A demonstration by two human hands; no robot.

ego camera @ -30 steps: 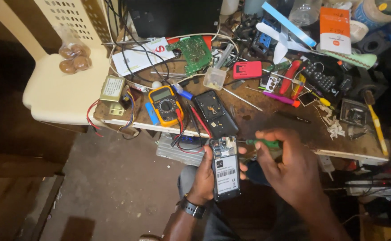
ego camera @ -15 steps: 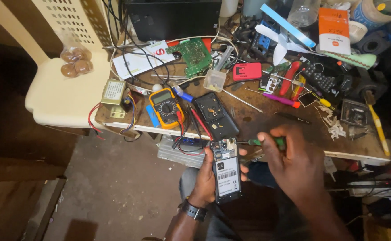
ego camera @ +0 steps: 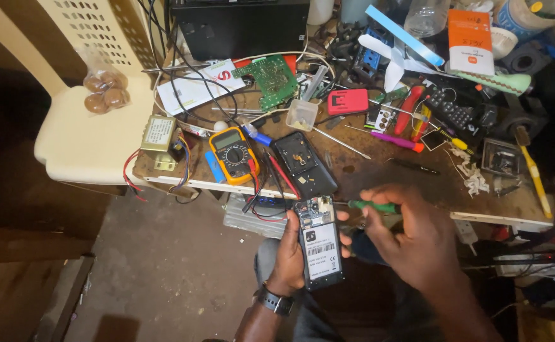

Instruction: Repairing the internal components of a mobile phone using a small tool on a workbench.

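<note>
At lower centre, an opened phone (ego camera: 319,248) is gripped by the left hand (ego camera: 288,253), its screws being worked with a green screwdriver (ego camera: 372,206) held in the right hand (ego camera: 410,237).

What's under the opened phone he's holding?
The left hand cradles the opened phone from beneath, fingers wrapped along its edge. Below are the person's lap and dark floor. The phone's underside is hidden; the right hand holds a green screwdriver.

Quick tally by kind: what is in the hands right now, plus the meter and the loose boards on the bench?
Opened phone, in the left hand: 1
Green-handled screwdriver, in the right hand: 1
Yellow multimeter: 1
Green circuit board: 1
Black phone back cover: 1
Total: 5
</note>
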